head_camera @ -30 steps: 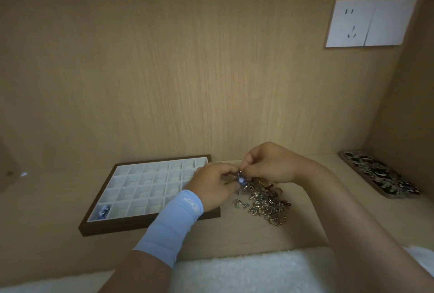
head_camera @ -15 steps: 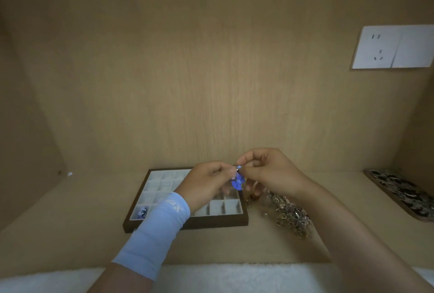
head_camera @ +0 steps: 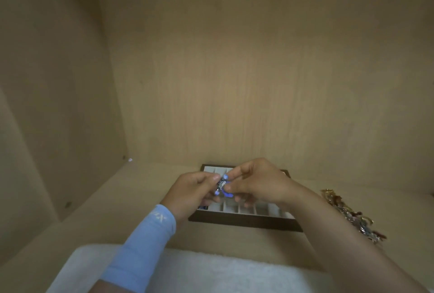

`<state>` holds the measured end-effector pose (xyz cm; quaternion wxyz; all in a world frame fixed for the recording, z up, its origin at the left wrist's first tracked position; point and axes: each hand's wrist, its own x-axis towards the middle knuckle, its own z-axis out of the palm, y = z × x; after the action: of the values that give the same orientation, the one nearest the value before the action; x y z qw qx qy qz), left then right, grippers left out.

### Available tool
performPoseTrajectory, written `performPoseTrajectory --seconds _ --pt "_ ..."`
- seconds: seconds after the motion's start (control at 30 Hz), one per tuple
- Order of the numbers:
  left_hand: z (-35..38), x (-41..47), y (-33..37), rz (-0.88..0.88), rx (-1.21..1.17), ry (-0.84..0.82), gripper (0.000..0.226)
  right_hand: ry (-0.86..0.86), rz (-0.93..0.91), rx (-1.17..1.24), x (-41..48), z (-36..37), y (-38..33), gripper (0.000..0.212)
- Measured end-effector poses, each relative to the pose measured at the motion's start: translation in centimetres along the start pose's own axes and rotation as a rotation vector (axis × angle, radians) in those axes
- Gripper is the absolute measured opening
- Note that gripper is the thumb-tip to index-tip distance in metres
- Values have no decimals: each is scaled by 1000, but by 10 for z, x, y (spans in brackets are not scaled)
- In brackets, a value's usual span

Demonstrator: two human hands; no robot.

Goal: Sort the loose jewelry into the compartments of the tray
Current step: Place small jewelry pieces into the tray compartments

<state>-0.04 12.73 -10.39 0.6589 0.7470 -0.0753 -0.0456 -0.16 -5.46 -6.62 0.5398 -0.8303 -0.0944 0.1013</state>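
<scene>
Both hands meet above the compartment tray (head_camera: 246, 221), a dark-framed box with white cells. My left hand (head_camera: 191, 193) and my right hand (head_camera: 256, 182) each pinch a small silver and blue jewelry piece (head_camera: 222, 187) held between them over the tray. A blue item (head_camera: 202, 207) lies in a front-left cell, mostly hidden behind my left hand. The pile of loose jewelry (head_camera: 350, 215) lies on the wooden surface to the right of the tray, partly behind my right forearm.
The tray stands in a wooden alcove with a back wall (head_camera: 234, 81) and a left side wall (head_camera: 47, 104). A white fluffy cloth (head_camera: 199, 271) covers the near edge. A pale blue sleeve (head_camera: 145, 243) is on my left forearm.
The camera has swung left, so the tray and hands now sit in mid-frame and the wall socket is out of view. Both hands carried the blue piece from the pile to above the tray.
</scene>
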Motion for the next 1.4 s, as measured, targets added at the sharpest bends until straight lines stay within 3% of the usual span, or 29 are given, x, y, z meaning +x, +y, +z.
performPoseTrajectory --seconds 0.17,0.4,0.6,1.07,1.3,1.4 --pt "-23 7 -3 78 73 -73 9 -17 -14 -48 20 9 -7 21" --pt "-29 12 -13 29 192 28 1 -64 -19 -163 28 19 -3 13" --pt "-29 15 -25 41 549 28 9 -75 -74 -383 36 27 17 6" --pt "-32 17 -32 87 727 0 16 15 -104 -701 42 29 29 10" --pt "-29 11 -27 231 836 -7 11 -3 -173 -738 45 33 28 14" --pt "-27 9 -26 264 907 -32 12 -22 -136 -590 44 21 25 16"
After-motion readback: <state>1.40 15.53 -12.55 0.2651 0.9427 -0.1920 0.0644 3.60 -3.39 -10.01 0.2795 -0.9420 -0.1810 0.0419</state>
